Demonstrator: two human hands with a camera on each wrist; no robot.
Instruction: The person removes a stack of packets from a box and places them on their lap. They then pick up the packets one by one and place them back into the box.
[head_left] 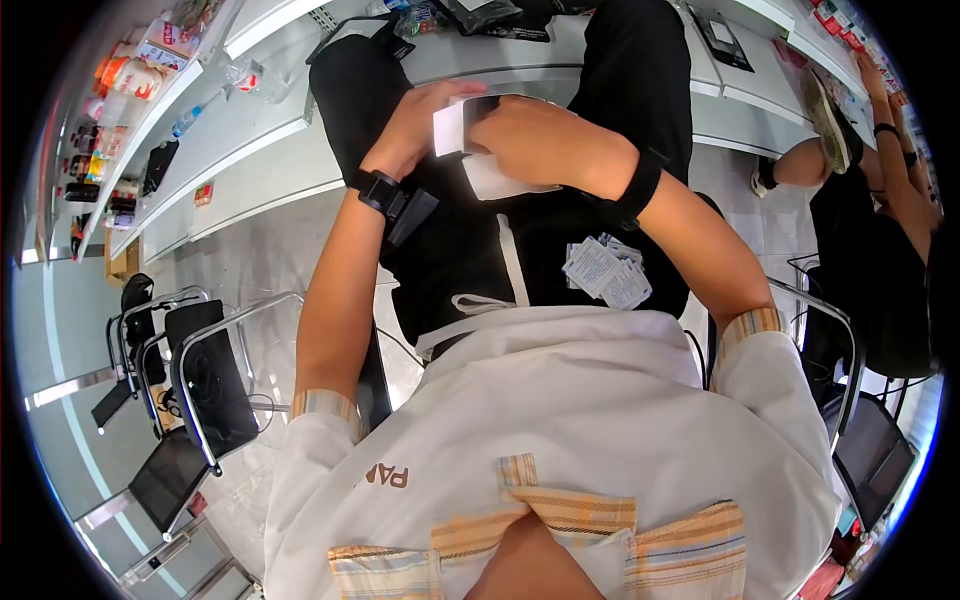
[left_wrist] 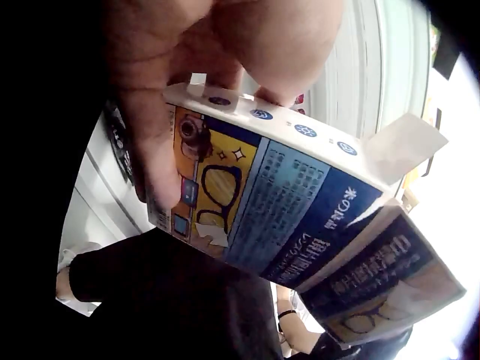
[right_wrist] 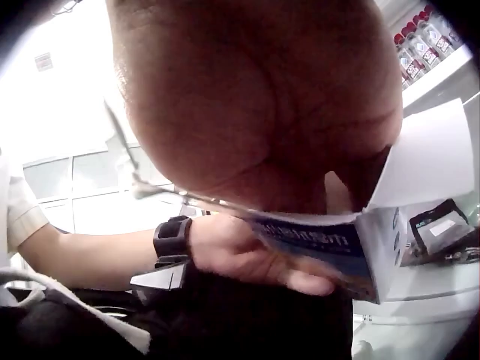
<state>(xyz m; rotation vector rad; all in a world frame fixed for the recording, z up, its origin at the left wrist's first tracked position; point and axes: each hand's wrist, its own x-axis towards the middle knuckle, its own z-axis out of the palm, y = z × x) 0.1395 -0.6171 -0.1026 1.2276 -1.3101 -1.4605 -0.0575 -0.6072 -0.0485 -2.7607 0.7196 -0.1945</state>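
Note:
A printed cardboard box (left_wrist: 262,187) with blue, yellow and orange panels is held over the lap, its end flaps standing open. Thumb and fingers of my left hand (head_left: 412,125) grip its closed end; in the left wrist view that hand (left_wrist: 195,67) pinches the box from both faces. My right hand (head_left: 545,145) is over the open end, and in the right wrist view its fingers (right_wrist: 360,176) reach inside the box (right_wrist: 322,247), so their tips are hidden. Several small printed packets (head_left: 607,270) lie in a loose pile on the right thigh.
White shelves with bottles and packages (head_left: 130,75) stand at the left. A white ledge (head_left: 260,170) runs in front of the knees, with black bags (head_left: 480,15) above it. Chairs (head_left: 210,370) stand at the left; another person (head_left: 870,220) sits at the right.

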